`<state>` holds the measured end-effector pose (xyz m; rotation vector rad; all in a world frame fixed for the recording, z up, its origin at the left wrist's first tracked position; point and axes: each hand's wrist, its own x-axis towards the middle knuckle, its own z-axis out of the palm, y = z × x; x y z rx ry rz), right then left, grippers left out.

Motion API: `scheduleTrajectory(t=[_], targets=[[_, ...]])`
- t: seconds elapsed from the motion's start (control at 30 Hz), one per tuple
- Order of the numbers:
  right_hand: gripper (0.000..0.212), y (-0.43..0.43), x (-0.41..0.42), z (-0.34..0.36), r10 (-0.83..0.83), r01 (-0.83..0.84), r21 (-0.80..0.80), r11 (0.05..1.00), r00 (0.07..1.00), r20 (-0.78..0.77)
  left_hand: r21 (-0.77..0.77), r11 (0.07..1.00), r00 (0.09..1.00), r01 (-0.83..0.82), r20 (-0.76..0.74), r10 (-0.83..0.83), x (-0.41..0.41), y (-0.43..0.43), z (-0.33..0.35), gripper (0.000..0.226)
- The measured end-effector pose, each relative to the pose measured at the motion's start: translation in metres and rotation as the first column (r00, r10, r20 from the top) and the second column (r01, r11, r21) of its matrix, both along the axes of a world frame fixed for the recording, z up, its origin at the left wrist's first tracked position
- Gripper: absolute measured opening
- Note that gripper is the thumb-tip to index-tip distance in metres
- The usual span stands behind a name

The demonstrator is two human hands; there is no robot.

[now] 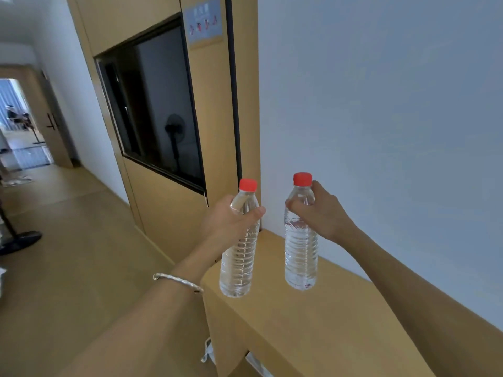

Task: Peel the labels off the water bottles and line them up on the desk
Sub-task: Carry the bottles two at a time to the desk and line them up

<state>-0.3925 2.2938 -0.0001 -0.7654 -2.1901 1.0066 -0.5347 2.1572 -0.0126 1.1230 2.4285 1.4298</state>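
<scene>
A person's left hand (231, 216) wraps the shoulder of one clear, red-capped water bottle (239, 248) while the right hand (321, 210) closes around the shoulder of a second bottle (300, 240), both bottles hanging upright below the grips, bare of labels and over the far end of the wooden desk (313, 317). Each grip sits high, near the cap, with the full body below it. The left bottle's base looks poised at the desk's near edge, so lowering it there could tip it to the floor, and a slack hold on smooth plastic could let either slip.
</scene>
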Motion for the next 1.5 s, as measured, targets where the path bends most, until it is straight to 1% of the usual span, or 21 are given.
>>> scheduleTrajectory(t=[0.17,0.27,0.33,0.37,0.47,0.6,0.73,0.77,0.9,1.0,1.1,1.2,1.33,1.5], targets=[[0.029,0.066,-0.072,-0.013,0.057,-0.06,0.014,0.998,0.987,0.151,-0.121,0.992,1.0,0.018,0.013,-0.017,-0.062,0.063,-0.004,0.04],[0.036,0.1,-0.113,-0.02,0.07,-0.072,0.007,0.997,0.983,0.169,-0.127,0.991,0.997,0.044,0.07,-0.035,-0.098,0.105,-0.019,0.043],[0.037,0.118,-0.133,-0.029,0.064,-0.06,-0.028,0.998,0.983,0.174,-0.129,0.99,0.995,0.064,0.082,-0.053,-0.118,0.125,-0.032,0.049],[0.036,0.127,-0.143,-0.034,0.057,-0.05,-0.043,0.998,0.984,0.17,-0.124,0.99,0.993,0.066,0.104,-0.053,-0.128,0.133,-0.037,0.049],[0.036,0.154,-0.169,-0.053,0.001,0.014,-0.081,0.997,0.983,0.184,-0.13,0.988,0.984,0.086,0.169,-0.063,-0.161,0.158,-0.057,0.035],[0.04,0.177,-0.195,-0.077,-0.101,0.127,-0.102,0.987,0.968,0.229,-0.153,0.968,0.961,0.2,0.224,-0.163,-0.205,0.201,-0.082,0.027],[0.041,0.193,-0.213,-0.101,-0.248,0.29,-0.122,0.949,0.929,0.276,-0.171,0.925,0.925,0.339,0.243,-0.294,-0.24,0.247,-0.104,0.039],[0.04,0.197,-0.218,-0.106,-0.292,0.335,-0.12,0.934,0.914,0.281,-0.17,0.914,0.914,0.368,0.245,-0.322,-0.247,0.257,-0.107,0.038],[0.029,0.211,-0.23,-0.128,-0.417,0.475,-0.159,0.866,0.859,0.296,-0.167,0.873,0.866,0.457,0.309,-0.394,-0.261,0.289,-0.116,0.03],[0.028,0.22,-0.235,-0.148,-0.5,0.558,-0.223,0.799,0.823,0.27,-0.172,0.842,0.833,0.511,0.342,-0.435,-0.264,0.31,-0.13,0.034],[0.031,0.233,-0.236,-0.164,-0.547,0.611,-0.258,0.749,0.789,0.281,-0.192,0.837,0.827,0.512,0.373,-0.421,-0.265,0.327,-0.15,0.04],[0.036,0.24,-0.237,-0.176,-0.561,0.628,-0.264,0.732,0.776,0.29,-0.218,0.826,0.824,0.52,0.383,-0.418,-0.265,0.339,-0.167,0.042],[0.043,0.247,-0.242,-0.188,-0.558,0.622,-0.306,0.721,0.783,0.276,-0.251,0.809,0.824,0.532,0.371,-0.427,-0.268,0.351,-0.18,0.044],[0.04,0.261,-0.254,-0.194,-0.545,0.609,-0.323,0.725,0.793,0.272,-0.257,0.801,0.822,0.541,0.364,-0.439,-0.279,0.369,-0.184,0.047]])
